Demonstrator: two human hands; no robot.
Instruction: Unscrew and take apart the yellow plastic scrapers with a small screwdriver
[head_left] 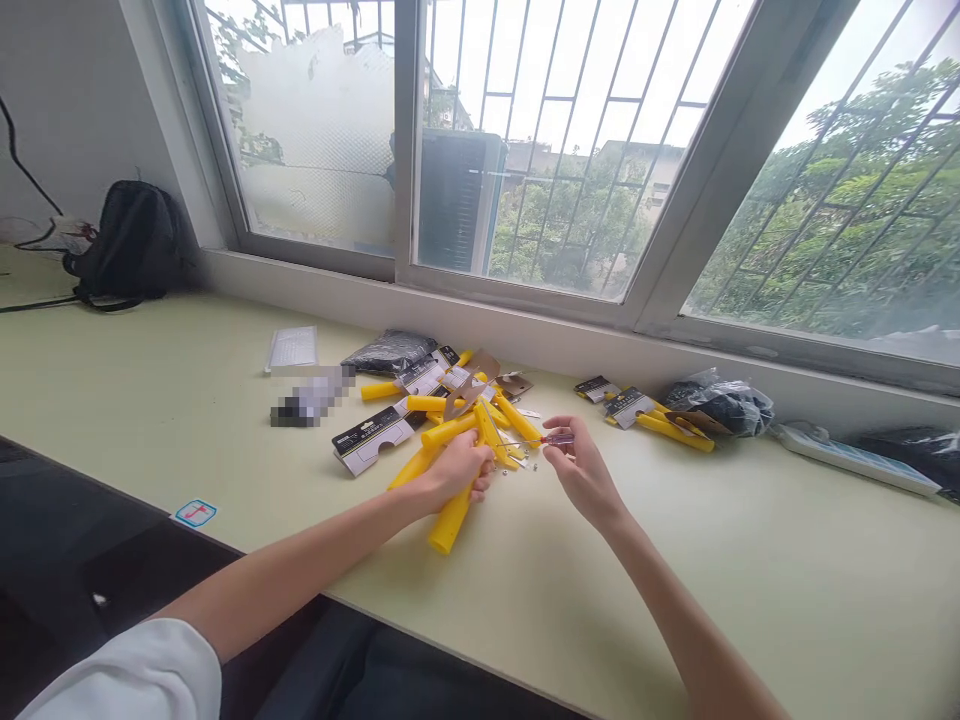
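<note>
My left hand [457, 468] is closed around a yellow plastic tool with a tubular handle [450, 525], its narrower head pointing up and away from me. In my right hand [585, 472] is a screwdriver [559, 439] with a clear reddish-purple handle. Its thin shaft points left, with the tip at or close to the tool's head; contact is too small to tell. Small metal pieces [505, 473] lie on the table just beneath. More yellow tools [435, 404] are heaped behind my left hand, and a black-and-white card [375, 436] stands out to their left.
At the right lie further carded yellow tools [675, 430], a black plastic-wrapped bundle [720, 402] and a white power strip [855, 458]. Behind the heap sits a dark bag [391, 351], with a clear tray [292, 349] to its left. A black backpack [139, 240] rests by the wall.
</note>
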